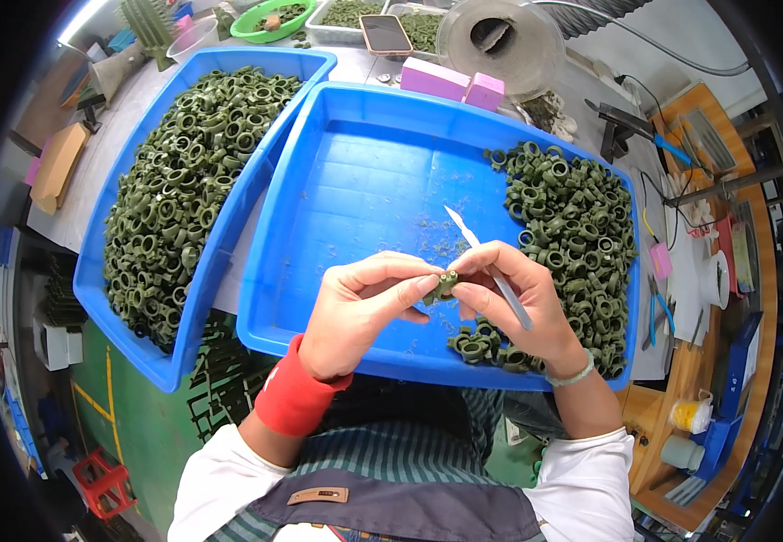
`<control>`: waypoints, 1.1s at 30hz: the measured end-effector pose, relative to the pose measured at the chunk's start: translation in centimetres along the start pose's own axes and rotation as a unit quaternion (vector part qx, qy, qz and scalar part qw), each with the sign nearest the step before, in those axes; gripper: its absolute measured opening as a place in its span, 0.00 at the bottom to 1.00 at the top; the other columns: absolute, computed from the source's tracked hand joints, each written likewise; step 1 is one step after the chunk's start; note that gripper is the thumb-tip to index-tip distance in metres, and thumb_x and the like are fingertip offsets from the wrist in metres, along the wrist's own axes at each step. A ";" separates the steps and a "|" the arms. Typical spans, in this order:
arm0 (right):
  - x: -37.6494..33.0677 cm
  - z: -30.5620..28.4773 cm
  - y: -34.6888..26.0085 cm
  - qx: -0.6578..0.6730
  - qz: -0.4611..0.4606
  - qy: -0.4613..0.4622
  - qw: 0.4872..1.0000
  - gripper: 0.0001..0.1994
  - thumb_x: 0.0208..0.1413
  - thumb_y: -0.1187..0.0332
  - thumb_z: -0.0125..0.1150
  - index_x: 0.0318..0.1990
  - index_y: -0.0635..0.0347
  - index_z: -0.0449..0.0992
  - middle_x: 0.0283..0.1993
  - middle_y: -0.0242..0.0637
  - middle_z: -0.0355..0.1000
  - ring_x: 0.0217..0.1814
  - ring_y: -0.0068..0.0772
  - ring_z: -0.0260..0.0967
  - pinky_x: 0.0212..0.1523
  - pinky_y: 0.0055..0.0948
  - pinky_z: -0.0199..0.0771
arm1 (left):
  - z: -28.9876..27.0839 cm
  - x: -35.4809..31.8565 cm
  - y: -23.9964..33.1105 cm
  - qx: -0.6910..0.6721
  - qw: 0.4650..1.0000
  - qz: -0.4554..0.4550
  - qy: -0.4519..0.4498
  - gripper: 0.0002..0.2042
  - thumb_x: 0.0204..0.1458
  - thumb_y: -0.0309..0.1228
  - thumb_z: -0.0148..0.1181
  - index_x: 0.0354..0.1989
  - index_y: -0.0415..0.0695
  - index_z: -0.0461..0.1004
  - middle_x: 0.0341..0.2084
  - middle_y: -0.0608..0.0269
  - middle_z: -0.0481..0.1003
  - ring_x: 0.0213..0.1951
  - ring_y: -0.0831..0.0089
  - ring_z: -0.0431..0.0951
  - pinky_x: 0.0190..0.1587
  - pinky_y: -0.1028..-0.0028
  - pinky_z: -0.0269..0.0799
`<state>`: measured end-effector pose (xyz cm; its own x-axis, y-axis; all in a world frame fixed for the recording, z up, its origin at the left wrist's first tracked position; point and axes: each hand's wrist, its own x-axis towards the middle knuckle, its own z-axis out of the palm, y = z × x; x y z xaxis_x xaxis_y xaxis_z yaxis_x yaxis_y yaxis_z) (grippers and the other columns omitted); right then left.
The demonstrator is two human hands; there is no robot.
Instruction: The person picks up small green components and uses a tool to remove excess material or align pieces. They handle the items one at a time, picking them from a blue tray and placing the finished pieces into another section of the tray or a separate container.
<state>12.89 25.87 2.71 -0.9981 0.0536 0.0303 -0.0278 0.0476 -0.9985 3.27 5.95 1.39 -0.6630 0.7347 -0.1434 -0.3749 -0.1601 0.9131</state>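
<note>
Over the near side of the blue tray [319,172], my left hand [369,303] and my right hand [518,294] meet around a small dark green ring-shaped part [444,287]. Thumb and fingers of both hands pinch it, hiding much of its shape. A slim craft knife [511,300] is also held in my right hand, lying between the fingers with its pale pointed tip up and away from the part. Green shavings [441,237] lie on the tray floor beyond my hands. Similar green parts [576,235] are heaped along the tray's right side.
At the left, a second blue tray [314,65] is piled with green parts [188,181]. Pink blocks [436,79], a phone [386,34] and a green basin [251,27] stand behind. Blue-handled pliers [662,307] lie at right; a red stool [102,483] stands on the floor.
</note>
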 end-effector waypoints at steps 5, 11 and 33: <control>0.6 1.1 -0.9 -0.011 0.031 0.004 0.999 0.09 0.61 0.75 0.63 0.48 0.64 0.75 0.41 0.34 0.76 0.35 0.19 0.74 0.34 0.19 0.74 | -0.9 -0.4 0.6 0.002 1.000 -0.027 -0.006 0.11 0.63 0.30 0.60 0.48 0.36 0.79 0.40 0.59 0.81 0.43 0.73 0.81 0.42 0.73 0.82; -0.7 1.7 -1.5 -0.043 0.016 0.049 0.998 0.05 0.62 0.79 0.58 0.44 0.65 0.71 0.35 0.33 0.75 0.32 0.19 0.72 0.33 0.19 0.73 | 0.3 -0.7 -1.2 -0.025 0.994 0.083 -0.073 0.14 0.59 0.24 0.64 0.53 0.38 0.73 0.44 0.62 0.77 0.47 0.76 0.78 0.50 0.74 0.76; -3.2 0.1 -1.7 -0.495 -0.083 -0.256 0.826 0.11 0.47 0.80 0.66 0.37 0.64 0.73 0.34 0.42 0.74 0.37 0.45 0.72 0.38 0.40 0.73 | 0.1 -2.1 -1.7 -0.131 0.991 -0.035 -0.008 0.11 0.60 0.38 0.63 0.44 0.45 0.75 0.32 0.74 0.72 0.31 0.86 0.68 0.32 0.80 0.66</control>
<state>16.08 25.55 4.28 -0.8841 -0.4531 -0.1140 -0.3616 0.8180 -0.4473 5.38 4.75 0.19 -0.6202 0.7599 -0.1946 -0.5763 -0.2731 0.7703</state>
